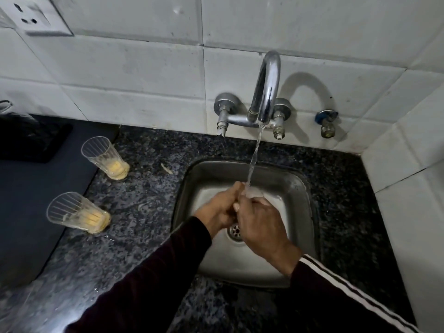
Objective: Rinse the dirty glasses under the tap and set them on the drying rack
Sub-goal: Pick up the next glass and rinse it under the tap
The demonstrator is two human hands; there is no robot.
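Glass (254, 192) is right under the water stream (253, 159), low-centre of the frame over the steel sink (305, 188). Both hands are wrapped around it — the right hand (260, 222) curls over it from the near side and the left hand (222, 207) closes on it from the left, fingers meeting at the glass. It's mostly hidden by the fingers, so I can't tell which way its mouth points or how its long axis lies.

The drain (235, 230) sits just below the hands. The tap (266, 92) comes out of the white tiled wall (144, 68) at upper centre, spout curving down over the basin.

Around the sink is dark speckled granite counter (144, 212). Two more glasses stand upright on it at left, well apart from the sink, both with yellowish residue in the bottom: the far glass (105, 158) and the near glass (77, 212), both at the edge of a dark mat (28, 200). A wall socket (36, 15) is at upper left, and a tiled side wall closes in the right edge.
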